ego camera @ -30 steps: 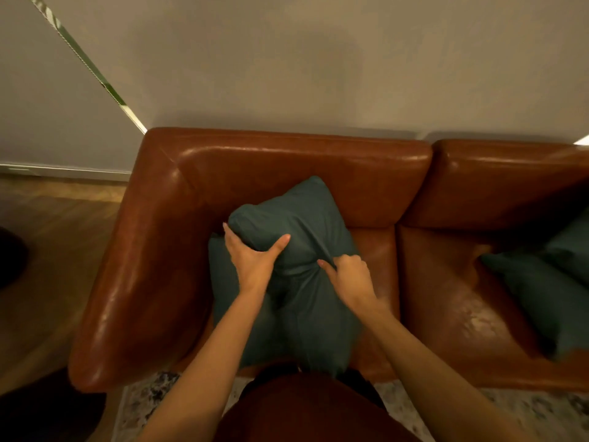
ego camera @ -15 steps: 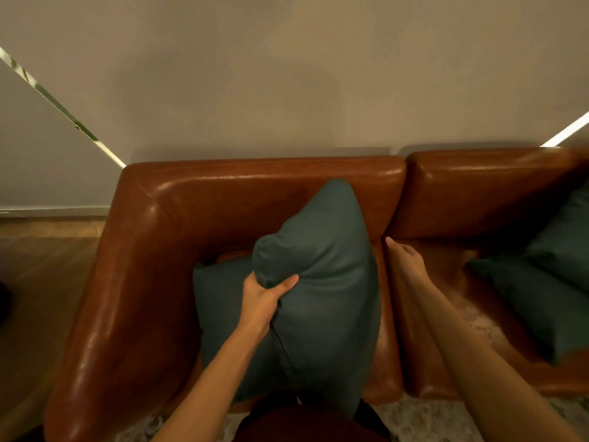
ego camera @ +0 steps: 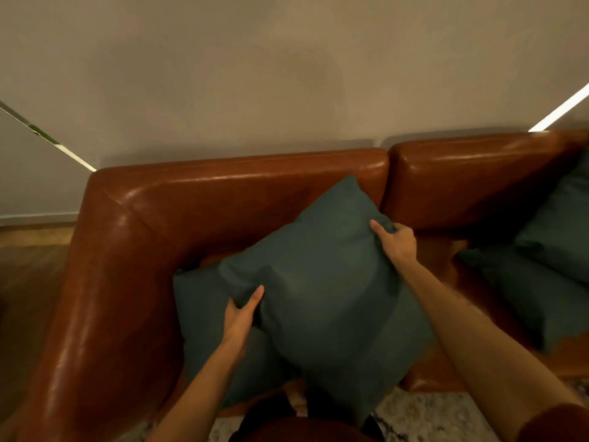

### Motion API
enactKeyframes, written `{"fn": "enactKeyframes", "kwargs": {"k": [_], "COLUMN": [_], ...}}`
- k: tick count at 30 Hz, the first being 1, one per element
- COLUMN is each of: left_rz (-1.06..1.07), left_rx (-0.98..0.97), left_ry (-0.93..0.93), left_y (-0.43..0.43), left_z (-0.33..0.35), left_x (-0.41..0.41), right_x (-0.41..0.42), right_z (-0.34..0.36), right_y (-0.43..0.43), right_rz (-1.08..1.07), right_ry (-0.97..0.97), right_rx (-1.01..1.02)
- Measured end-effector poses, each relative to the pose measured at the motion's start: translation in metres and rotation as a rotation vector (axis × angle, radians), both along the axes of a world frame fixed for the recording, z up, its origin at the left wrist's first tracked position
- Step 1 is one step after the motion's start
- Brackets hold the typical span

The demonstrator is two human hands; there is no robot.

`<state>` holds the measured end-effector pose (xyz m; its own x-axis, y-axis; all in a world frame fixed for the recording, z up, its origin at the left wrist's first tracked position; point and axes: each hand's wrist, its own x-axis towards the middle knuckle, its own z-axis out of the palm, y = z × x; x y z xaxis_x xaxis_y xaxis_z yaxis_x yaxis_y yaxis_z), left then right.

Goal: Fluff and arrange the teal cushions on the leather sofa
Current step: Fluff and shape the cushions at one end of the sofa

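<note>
A large teal cushion (ego camera: 322,275) is held up at a tilt over the left seat of the brown leather sofa (ego camera: 134,237). My left hand (ego camera: 240,315) grips its left corner. My right hand (ego camera: 396,242) grips its right corner near the gap between the two backrests. A second teal cushion (ego camera: 204,314) lies flat on the seat beneath it, partly hidden. Two more teal cushions, one flat (ego camera: 522,291) and one leaning behind it (ego camera: 557,231), rest on the right seat.
The sofa's broad left armrest (ego camera: 95,314) borders a wooden floor (ego camera: 28,269). A pale wall (ego camera: 287,74) rises right behind the backrest. A patterned rug (ego camera: 424,416) lies in front of the sofa, by my legs.
My right hand went from resting on the seat to gripping the cushion's right corner. The cushion has turned and spread wider between both hands, rising toward the backrest.
</note>
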<state>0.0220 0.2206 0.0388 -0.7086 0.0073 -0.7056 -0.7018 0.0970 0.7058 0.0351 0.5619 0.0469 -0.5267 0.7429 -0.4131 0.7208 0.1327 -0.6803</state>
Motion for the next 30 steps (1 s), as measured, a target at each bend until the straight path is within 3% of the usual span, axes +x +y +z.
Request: {"fn": "enactKeyframes", "kwargs": {"k": [3,7,10,15,21,27,30], "left_rz": [-0.182,-0.591,-0.651,-0.735,-0.428,-0.229,-0.123], "left_rx": [-0.018,-0.202,-0.264,-0.501,-0.645,-0.695,-0.587], "left_ry": [-0.151,-0.234,-0.253,-0.023,-0.001,-0.284,-0.331], "left_y": [0.024,0.038,0.024,-0.036,-0.113,-0.172,-0.181], "left_z": [-0.021,-0.052,-0.064,-0.092,-0.137,-0.158,-0.169], "left_x": [-0.018,-0.015,-0.015,-0.007,-0.036,-0.040,-0.051], "right_x": [0.024,0.054,0.057,0.060,-0.006,-0.051,-0.086], "right_z": [0.011,0.011,-0.018,-0.089,-0.111,-0.137,-0.149], "right_y": [0.026,0.037,0.022,0.008,0.065,0.039,0.030], "right_rz": [-0.029,0.071,0.203,0.533,0.435,0.651,0.640], "right_ry": [0.010,0.041,-0.013,-0.369,-0.360,-0.120,-0.283], "right_rx": [0.145,0.313,0.382,0.360,0.423,0.407,0.449]}}
